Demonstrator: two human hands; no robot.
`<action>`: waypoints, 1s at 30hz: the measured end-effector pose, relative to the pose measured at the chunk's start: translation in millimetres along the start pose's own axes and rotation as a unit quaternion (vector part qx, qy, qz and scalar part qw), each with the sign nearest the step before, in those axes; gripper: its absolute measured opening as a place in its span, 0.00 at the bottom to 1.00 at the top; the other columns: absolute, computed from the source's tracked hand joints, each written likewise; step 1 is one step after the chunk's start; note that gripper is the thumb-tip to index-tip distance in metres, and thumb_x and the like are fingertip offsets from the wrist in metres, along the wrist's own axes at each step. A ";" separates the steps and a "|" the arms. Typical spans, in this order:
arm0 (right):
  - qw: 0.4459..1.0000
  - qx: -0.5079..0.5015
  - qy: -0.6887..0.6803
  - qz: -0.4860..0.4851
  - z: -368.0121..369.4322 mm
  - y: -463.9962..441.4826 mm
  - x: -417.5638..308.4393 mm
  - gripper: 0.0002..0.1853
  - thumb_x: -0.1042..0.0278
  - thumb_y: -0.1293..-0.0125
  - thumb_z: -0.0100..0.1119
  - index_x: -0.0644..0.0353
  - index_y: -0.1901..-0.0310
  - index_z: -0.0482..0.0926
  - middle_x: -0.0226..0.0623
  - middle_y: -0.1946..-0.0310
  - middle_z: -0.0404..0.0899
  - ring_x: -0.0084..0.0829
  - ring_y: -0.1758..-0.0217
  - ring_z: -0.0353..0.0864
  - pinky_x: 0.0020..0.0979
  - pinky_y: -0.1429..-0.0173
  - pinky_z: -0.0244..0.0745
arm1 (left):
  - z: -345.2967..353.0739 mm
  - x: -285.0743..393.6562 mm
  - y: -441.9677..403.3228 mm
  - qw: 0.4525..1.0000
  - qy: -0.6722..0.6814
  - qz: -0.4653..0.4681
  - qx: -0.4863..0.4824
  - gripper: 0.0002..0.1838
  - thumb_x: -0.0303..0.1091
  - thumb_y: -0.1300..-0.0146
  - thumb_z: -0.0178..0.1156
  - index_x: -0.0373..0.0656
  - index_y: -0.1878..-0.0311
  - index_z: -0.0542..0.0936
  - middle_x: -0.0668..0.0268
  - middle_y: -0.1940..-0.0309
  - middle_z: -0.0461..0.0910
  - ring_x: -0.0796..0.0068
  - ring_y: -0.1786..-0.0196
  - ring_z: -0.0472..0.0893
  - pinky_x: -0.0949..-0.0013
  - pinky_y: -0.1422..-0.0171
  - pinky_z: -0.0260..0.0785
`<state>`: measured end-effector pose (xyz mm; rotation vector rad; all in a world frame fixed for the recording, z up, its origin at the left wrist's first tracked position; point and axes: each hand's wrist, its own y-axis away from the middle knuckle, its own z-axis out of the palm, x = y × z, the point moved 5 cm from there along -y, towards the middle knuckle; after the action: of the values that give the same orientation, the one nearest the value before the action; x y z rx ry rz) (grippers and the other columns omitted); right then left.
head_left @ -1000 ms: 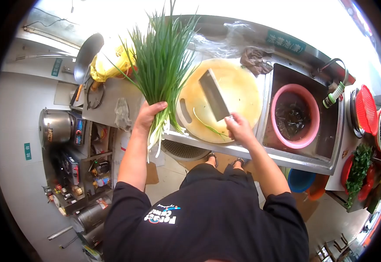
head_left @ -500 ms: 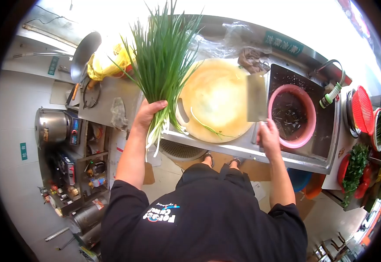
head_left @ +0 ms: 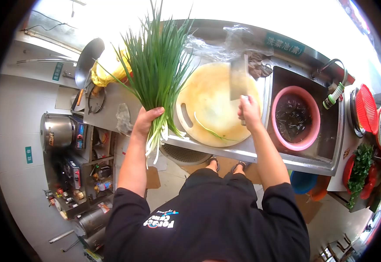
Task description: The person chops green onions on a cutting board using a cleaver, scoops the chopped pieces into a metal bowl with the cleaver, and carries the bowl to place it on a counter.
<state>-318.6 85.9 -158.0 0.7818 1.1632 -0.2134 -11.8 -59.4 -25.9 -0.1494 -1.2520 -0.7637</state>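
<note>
A big bunch of green onions (head_left: 159,74) is gripped near its white ends by my left hand (head_left: 147,120), green tops pointing away from me. The bunch hangs at the left side of the round cutting board (head_left: 212,98). My right hand (head_left: 249,110) is wrapped around the handle of a cleaver (head_left: 239,78). Its broad blade, slightly blurred, is over the right part of the board. One loose green onion (head_left: 208,129) lies on the board near its front edge. The roots of the bunch droop past the counter's front edge.
Right of the board, a pink basin (head_left: 317,118) with dark water stands in the sink (head_left: 330,150). Crumpled plastic bags (head_left: 216,46) lie behind the board. A wok (head_left: 88,56) and a yellow bag (head_left: 107,72) are at left. Leafy greens (head_left: 360,170) and a red colander (head_left: 366,109) sit far right.
My right hand has moved left with the cleaver, from beside the pink basin to over the board. My left hand still holds the green onions, slightly lower in view.
</note>
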 end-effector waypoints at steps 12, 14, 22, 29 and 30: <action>0.986 -0.148 0.013 0.072 35.6 55.4 30.0 0.23 0.57 0.28 0.58 0.63 0.40 0.70 0.27 0.74 0.73 0.17 0.80 0.72 0.23 0.79 0.67 | 4.4 -4.6 -13.9 1.000 -0.015 -0.005 -0.016 0.32 0.29 0.46 0.65 0.34 0.35 0.71 0.60 0.44 0.77 0.68 0.41 0.77 0.65 0.34 0.69; 0.989 -0.114 0.044 0.088 20.4 47.6 33.3 0.23 0.56 0.28 0.58 0.63 0.40 0.71 0.27 0.74 0.73 0.17 0.80 0.71 0.23 0.79 0.66 | 5.7 -3.6 -13.7 1.000 -0.017 0.008 -0.017 0.32 0.29 0.45 0.65 0.34 0.36 0.71 0.60 0.45 0.78 0.68 0.43 0.78 0.65 0.36 0.70; 0.992 0.096 -0.071 -0.038 -95.7 96.7 7.3 0.07 0.63 0.24 0.51 0.55 0.58 0.68 0.25 0.76 0.71 0.17 0.81 0.71 0.21 0.81 0.68 | 11.1 -3.7 -8.2 0.999 -0.020 0.001 -0.025 0.29 0.30 0.44 0.64 0.33 0.38 0.72 0.60 0.48 0.79 0.70 0.47 0.80 0.67 0.39 0.72; 0.977 -0.170 0.099 0.089 -13.0 106.7 37.9 0.18 0.59 0.28 0.59 0.62 0.44 0.74 0.25 0.77 0.73 0.16 0.82 0.70 0.23 0.80 0.65 | 25.7 -0.6 -10.5 0.999 -0.034 0.004 -0.030 0.29 0.31 0.44 0.64 0.34 0.38 0.71 0.60 0.49 0.78 0.70 0.48 0.80 0.68 0.41 0.73; 0.974 -0.168 0.103 0.109 -17.1 102.1 34.1 0.18 0.59 0.29 0.59 0.62 0.45 0.75 0.25 0.77 0.73 0.16 0.82 0.70 0.22 0.79 0.65 | 27.0 -0.1 -9.5 0.999 -0.036 0.004 -0.028 0.29 0.30 0.44 0.64 0.34 0.38 0.71 0.60 0.49 0.78 0.70 0.48 0.80 0.68 0.41 0.73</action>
<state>-263.0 178.8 -146.1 0.6335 1.2553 0.2482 -38.9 -53.0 -19.6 -0.2290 -1.2970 -0.7939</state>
